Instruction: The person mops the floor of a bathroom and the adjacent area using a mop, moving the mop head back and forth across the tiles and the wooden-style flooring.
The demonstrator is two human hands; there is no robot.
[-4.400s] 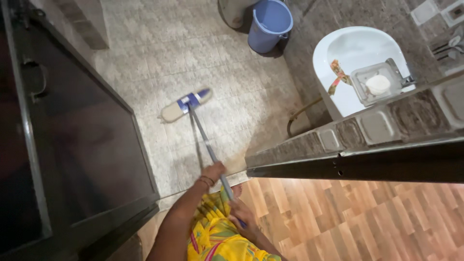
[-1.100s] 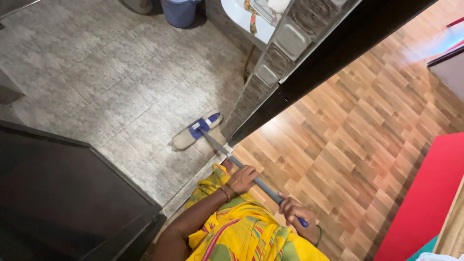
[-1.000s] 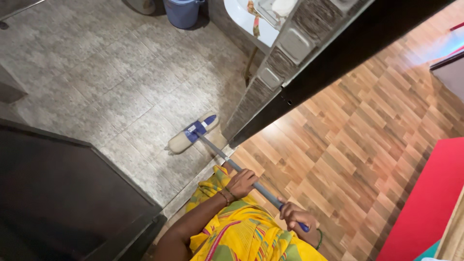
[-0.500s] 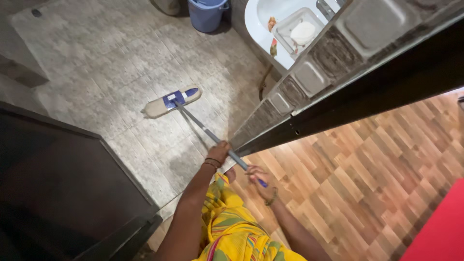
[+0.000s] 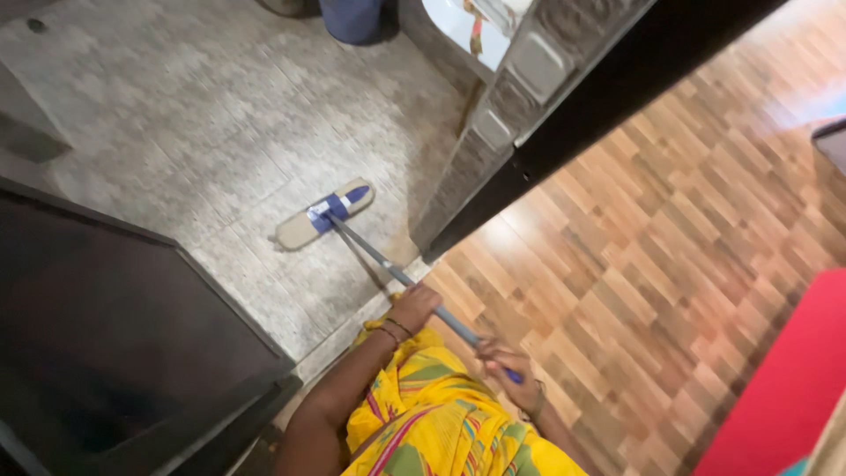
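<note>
Mopping of tile (image 5: 203,115) under way; both hands, left (image 5: 412,308) and right (image 5: 509,370), clasping mop (image 5: 322,214); next, probably another steady stroke.

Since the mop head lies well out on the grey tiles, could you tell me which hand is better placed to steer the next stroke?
Probably the left hand: it grips the mop handle lower down, nearer the flat mop head on the tiled floor. The right hand holds the top end, close to the body.
</note>
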